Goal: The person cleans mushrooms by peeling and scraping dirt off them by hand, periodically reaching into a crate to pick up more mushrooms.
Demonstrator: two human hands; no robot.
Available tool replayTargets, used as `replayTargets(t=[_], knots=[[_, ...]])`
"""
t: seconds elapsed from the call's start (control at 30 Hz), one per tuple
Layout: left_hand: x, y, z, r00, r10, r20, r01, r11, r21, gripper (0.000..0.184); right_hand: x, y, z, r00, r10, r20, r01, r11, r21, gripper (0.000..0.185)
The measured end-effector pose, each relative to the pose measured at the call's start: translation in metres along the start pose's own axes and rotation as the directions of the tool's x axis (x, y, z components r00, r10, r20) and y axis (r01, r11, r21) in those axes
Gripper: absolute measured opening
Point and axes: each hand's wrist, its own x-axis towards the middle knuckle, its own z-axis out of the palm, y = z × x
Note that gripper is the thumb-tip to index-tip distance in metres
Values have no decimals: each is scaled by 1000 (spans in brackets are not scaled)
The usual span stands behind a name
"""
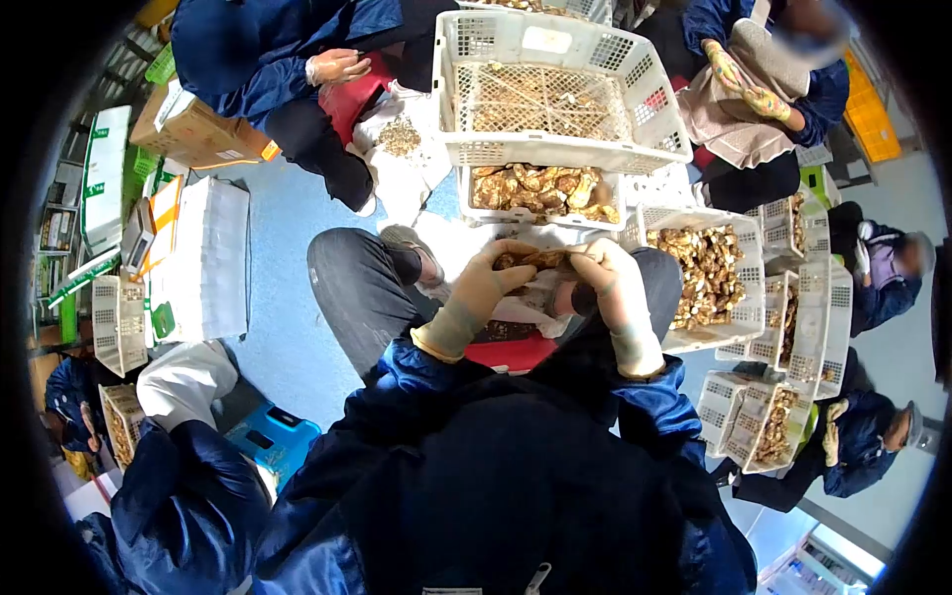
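Note:
Between my knees, a brown mushroom (540,259) is held level in front of me. My left hand (483,297), in a pale glove, has its fingers closed round the mushroom's left end. At the right end, my right hand (615,297), gloved as well, pinches with fingertips close to the mushroom; whether a small tool is in it is too small to tell. Just beyond my hands stands a white crate of large mushrooms (540,188). A big white crate (560,149) with a mesh bottom rests above it.
A crate full of mushrooms (699,273) stands to my right, with more crates (773,426) beyond. Co-workers sit at the upper left (288,79), upper right (764,89) and lower left (188,496). A blue stool (283,441) and cardboard box (193,129) are at left.

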Motion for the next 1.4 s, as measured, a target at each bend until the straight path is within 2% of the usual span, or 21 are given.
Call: replayTargets(t=[0.03,0.1,0.17,0.23,0.27,0.33,0.37,0.43,0.57,0.6,0.7,0.8,0.83,0.9,0.97,1.07,1.1,1.2,1.23,1.3,1.4], knots=[[-2,7,2,1000,-25,8,25,999,-41,30,-7,-12,4,1000,-3,-4,4,996,90,17],[5,-15,-10,962,252,105,-270,935,228,30,-11,-18,12,997,-80,-12,81,977,196,11],[2,-12,-11,974,215,75,-225,962,157,30,-14,-21,18,975,-220,16,220,970,-103,7],[-3,1,-4,989,-149,-4,143,953,-268,29,-12,-21,21,966,-257,25,258,953,-157,6],[-8,8,-5,988,-156,15,154,946,-286,29,-11,-21,23,961,-276,29,276,943,-183,8],[-16,18,-9,983,-175,55,184,931,-315,28,-2,-9,21,961,-277,21,278,960,-38,8],[-17,19,-9,983,-183,33,184,930,-317,28,-6,-14,19,995,-92,30,90,995,40,8],[-19,20,-10,979,-202,-17,186,928,-322,27,-5,-16,22,977,-185,104,198,971,-136,9],[-13,9,-14,983,-153,-97,134,975,-179,26,-7,-15,40,901,-426,84,420,805,-418,16],[-14,8,-15,986,-135,-101,118,980,-158,25,-7,-14,40,903,-424,65,407,801,-439,16],[-21,7,-8,981,-114,-158,96,988,-117,23,-7,-21,27,1000,-21,22,25,982,-185,15],[-23,8,-4,977,-73,-201,79,997,24,24,-11,-7,31,970,-226,85,233,969,-86,14],[-22,6,-5,978,-32,-208,55,993,107,24,-6,7,30,898,-426,112,439,848,-297,14],[-20,-5,-9,981,97,-169,-63,979,195,24,0,22,29,896,-437,82,440,843,-309,16],[-20,-1,-6,985,88,-149,-56,977,207,23,-1,18,23,937,-348,26,346,917,-197,18],[-16,-2,-7,985,106,-135,-69,964,256,23,8,30,12,961,-256,105,272,943,-192,19],[-16,-4,-8,984,117,-132,-77,958,275,23,4,34,14,966,-233,108,241,968,-73,21],[-15,-5,2,941,313,-133,-179,789,587,24,-1,27,20,881,-463,98,469,826,-313,18],[-13,-7,2,915,389,-103,-228,712,665,25,2,35,18,881,-461,106,471,841,-264,18],[-13,-6,3,937,336,-91,-209,751,626,24,15,47,3,895,-390,215,422,898,-127,19],[-16,2,8,971,225,-86,-160,869,468,23,12,43,-8,907,-346,241,371,926,-65,21]])
